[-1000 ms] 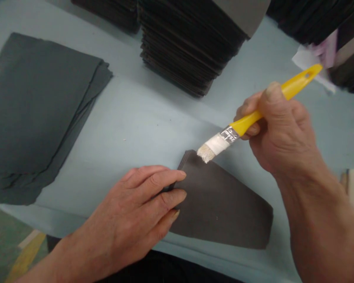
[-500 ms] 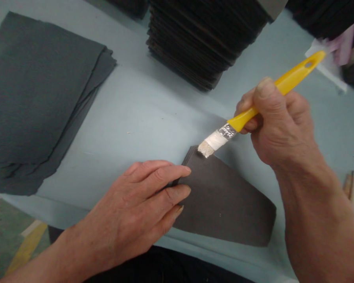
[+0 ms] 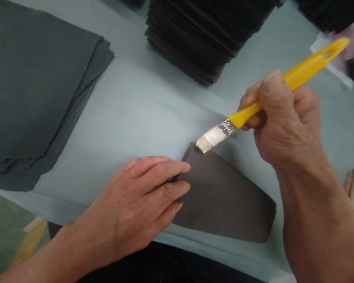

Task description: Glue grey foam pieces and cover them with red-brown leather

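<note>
My right hand (image 3: 283,114) is wrapped round the yellow handle of a paintbrush (image 3: 309,72). Its pale bristles, bound with white tape above the tips, touch the top corner of a small stack of dark grey fabric pieces (image 3: 224,196). The stack tapers toward the right and lies flat near the table's front edge. Across its left edge rests my left hand (image 3: 147,196), fingers stretched out and fingertips on the top piece; the thumb is hidden.
A tall pile of dark pieces (image 3: 200,43) stands at the back of the pale blue table (image 3: 129,102). Dark green-grey fabric sheets (image 3: 41,86) lie on the left. More dark material (image 3: 327,11) and pinkish-white scraps (image 3: 327,51) sit at the back right.
The brush has tilted a little lower, its handle end shifting right as my right hand moved slightly right. The bristles stay at the stack's corner; my left hand keeps its place on the stack.
</note>
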Demonstrator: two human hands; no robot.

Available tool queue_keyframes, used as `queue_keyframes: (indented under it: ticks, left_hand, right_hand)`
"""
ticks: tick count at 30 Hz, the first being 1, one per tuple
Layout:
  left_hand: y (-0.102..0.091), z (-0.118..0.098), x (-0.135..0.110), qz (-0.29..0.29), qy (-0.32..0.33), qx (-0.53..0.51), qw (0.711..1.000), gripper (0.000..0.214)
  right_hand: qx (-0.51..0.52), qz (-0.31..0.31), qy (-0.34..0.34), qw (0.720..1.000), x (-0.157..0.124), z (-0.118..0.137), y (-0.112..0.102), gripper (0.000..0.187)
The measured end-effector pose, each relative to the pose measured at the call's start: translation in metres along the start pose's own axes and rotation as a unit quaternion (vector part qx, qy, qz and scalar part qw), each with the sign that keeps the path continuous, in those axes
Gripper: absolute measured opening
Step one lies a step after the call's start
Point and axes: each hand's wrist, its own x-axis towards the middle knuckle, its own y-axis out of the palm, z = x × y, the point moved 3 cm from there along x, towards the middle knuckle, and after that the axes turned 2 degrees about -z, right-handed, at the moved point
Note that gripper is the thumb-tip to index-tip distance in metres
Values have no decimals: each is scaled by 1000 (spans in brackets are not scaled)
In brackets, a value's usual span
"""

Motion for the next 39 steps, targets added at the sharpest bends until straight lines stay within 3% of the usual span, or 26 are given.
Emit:
queue_keyframes:
  ticks: [16, 39]
  left_hand:
    - [1, 0, -1, -5, 2, -4, 1000, 18]
    - [2, 8, -5, 7, 9, 1, 1000, 24]
  right_hand:
    - [-63, -13, -3, 998, -6, 8, -11, 54]
    - [-33, 3, 20, 999, -16, 6, -29, 59]
